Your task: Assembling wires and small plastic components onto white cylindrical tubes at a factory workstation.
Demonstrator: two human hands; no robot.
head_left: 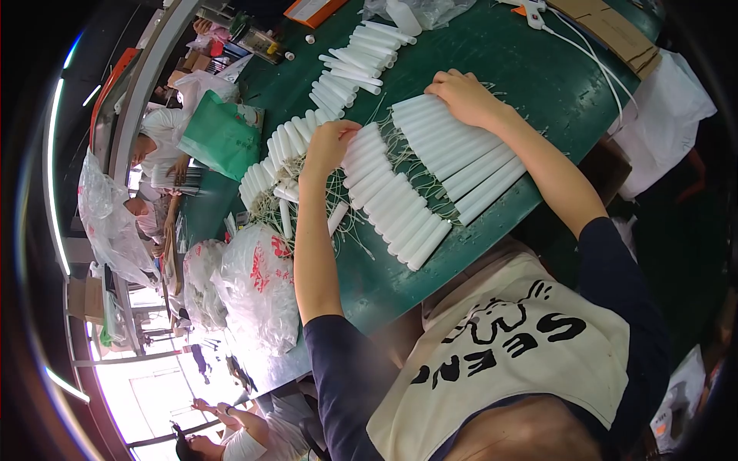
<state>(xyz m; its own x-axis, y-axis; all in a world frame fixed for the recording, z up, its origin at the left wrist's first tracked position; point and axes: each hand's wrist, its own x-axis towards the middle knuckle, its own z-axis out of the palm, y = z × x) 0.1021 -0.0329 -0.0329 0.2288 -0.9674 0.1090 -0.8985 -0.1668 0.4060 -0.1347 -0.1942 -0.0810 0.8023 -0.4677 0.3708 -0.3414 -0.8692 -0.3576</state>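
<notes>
My left hand is at the far end of a row of slim white tubes with wires. Its fingers are pinched together, and what they hold is hidden. My right hand lies over the far end of a second row of longer white tubes, fingers slightly apart and bent against them. Thin pale wires run out between the two rows. Beyond my left forearm is a heap of white tubes with tangled wires. More loose white tubes lie in a strip farther back.
The green table carries clear plastic bags and a green bag at left. At the back right are a glue gun with a white cord and a cardboard box. Other people sit along the left side.
</notes>
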